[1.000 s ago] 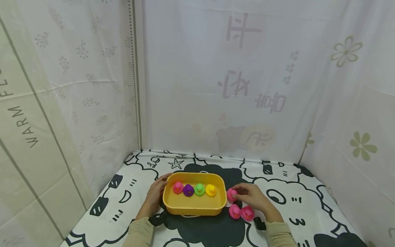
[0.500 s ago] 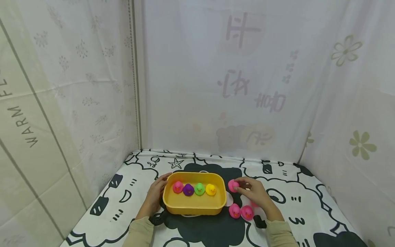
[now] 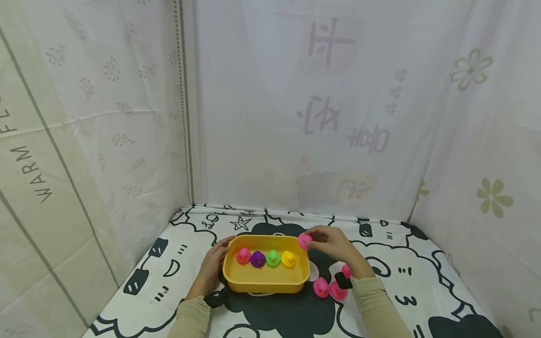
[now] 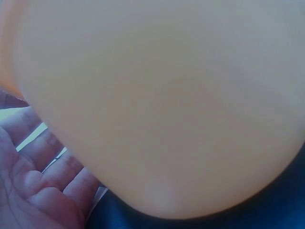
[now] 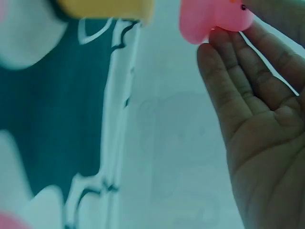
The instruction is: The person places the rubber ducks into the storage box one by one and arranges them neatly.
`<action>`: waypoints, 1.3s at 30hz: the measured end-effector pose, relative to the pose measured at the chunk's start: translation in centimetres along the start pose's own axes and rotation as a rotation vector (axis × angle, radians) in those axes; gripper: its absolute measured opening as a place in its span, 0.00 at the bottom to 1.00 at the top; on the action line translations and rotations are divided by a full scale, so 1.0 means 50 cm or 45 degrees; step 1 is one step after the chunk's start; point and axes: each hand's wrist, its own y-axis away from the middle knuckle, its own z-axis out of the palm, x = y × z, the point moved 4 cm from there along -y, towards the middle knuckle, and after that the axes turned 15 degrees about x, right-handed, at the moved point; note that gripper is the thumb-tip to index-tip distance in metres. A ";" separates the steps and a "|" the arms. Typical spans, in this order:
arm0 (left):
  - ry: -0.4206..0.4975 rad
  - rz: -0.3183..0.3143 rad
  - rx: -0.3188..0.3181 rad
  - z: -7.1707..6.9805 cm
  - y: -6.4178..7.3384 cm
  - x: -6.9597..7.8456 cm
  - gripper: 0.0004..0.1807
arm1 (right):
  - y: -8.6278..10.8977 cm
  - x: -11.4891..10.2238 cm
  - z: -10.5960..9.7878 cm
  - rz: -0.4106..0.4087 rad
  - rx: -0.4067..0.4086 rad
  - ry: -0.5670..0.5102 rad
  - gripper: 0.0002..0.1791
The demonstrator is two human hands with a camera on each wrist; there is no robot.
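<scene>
A yellow tub (image 3: 266,287) holds a row of small rubber ducks: a pink duck (image 3: 243,256), a purple duck (image 3: 258,259), a green duck (image 3: 273,258) and a yellow duck (image 3: 289,259). My left hand (image 3: 213,267) rests against the tub's left end, fingertips at the rim; in the left wrist view its relaxed fingers (image 4: 45,148) run along the outer wall. Another pink duck (image 3: 305,241) is pinched between thumb and fingertips of my right hand (image 3: 334,241), just above the tub's back right corner. The right wrist view shows this pink duck (image 5: 209,19) at the fingertips.
Several pink ducks stand right of the tub, among them one front duck (image 3: 321,288) and its neighbour (image 3: 338,291); another is partly hidden by my right wrist. A black-and-white cartoon cloth (image 3: 279,314) covers the table. Pale printed curtains (image 3: 270,117) surround it.
My right hand has lifted the pink duck from beside the tub, first up and away, then left to the tub's back right corner. The left hand and tub have stayed still.
</scene>
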 end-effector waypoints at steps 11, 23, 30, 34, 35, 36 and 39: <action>0.006 0.029 0.002 0.002 -0.005 0.002 0.25 | -0.108 -0.100 0.136 -0.081 -0.473 0.040 0.13; 0.023 0.023 -0.003 -0.004 -0.002 -0.007 0.24 | -0.087 -0.143 0.312 -0.135 -0.813 0.045 0.12; 0.016 0.033 -0.014 -0.001 -0.004 0.008 0.24 | -0.090 -0.154 0.337 -0.161 -0.851 0.026 0.11; 0.023 0.035 -0.026 0.003 -0.001 0.009 0.24 | -0.090 -0.162 0.346 -0.150 -0.871 0.046 0.11; 0.023 0.034 -0.020 0.002 -0.001 0.008 0.24 | -0.088 -0.166 0.348 -0.158 -0.879 0.057 0.10; 0.024 0.032 -0.014 0.002 0.000 0.006 0.24 | -0.087 -0.169 0.351 -0.175 -0.891 0.074 0.10; 0.021 0.031 -0.002 0.000 0.003 0.002 0.24 | -0.083 -0.174 0.360 -0.204 -0.929 0.091 0.09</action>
